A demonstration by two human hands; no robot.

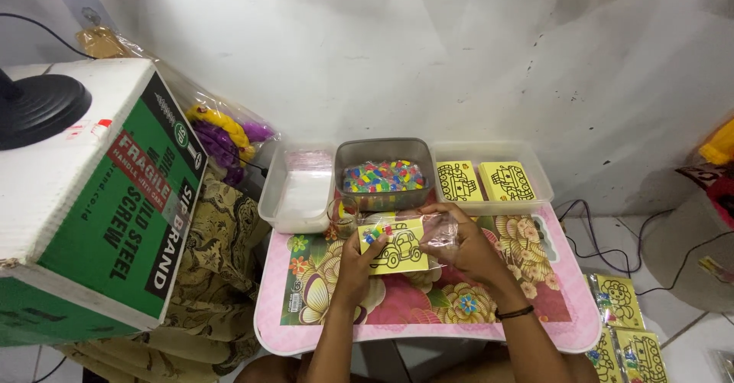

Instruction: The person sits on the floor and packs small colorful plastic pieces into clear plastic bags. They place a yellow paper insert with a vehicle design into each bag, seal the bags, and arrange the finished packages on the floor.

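Note:
My left hand (pixel 353 264) pinches the lower left of a yellow card (pixel 397 249) printed with a car outline, with a small packet of coloured bits lying on its top left corner. My right hand (pixel 462 244) grips a clear plastic sleeve (pixel 437 232) at the card's right end; the card looks partly inside it. Both hands hover over a small pink table (pixel 581 329) with a flowered top.
Three tubs stand at the table's back: a clear one with plastic sleeves (pixel 294 188), a grey one of coloured packets (pixel 382 176), a clear one with yellow cards (pixel 489 180). A large green and white carton (pixel 99 199) is left. Finished packs (pixel 627 322) lie on the floor right.

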